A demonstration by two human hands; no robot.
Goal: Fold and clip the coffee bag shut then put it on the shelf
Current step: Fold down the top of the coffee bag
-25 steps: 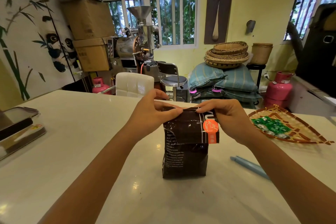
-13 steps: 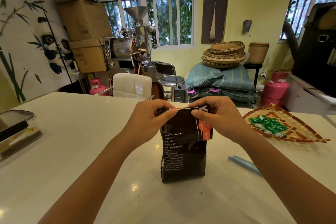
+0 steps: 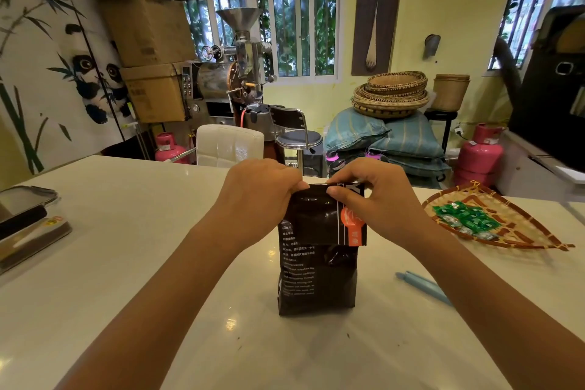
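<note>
A dark brown coffee bag (image 3: 316,279) with white print and an orange label stands upright on the white table (image 3: 126,263). Its top is folded down toward me as a flap. My left hand (image 3: 256,196) pinches the left end of the fold. My right hand (image 3: 376,199) pinches the right end, thumb pressed on the crease. A light blue clip (image 3: 424,286) lies on the table to the right of the bag, partly hidden behind my right forearm. No shelf shows clearly.
A woven tray (image 3: 519,231) holding green-wrapped sweets sits at the right. Flat boxes and a phone (image 3: 25,225) lie at the left edge. Beyond the table stand a white chair (image 3: 229,144), a coffee roaster (image 3: 234,73) and pink gas cylinders.
Both hands have rolled the bag's top further down, so the folded flap is deeper and the bag stands shorter. My hands have come closer together at the crease.
</note>
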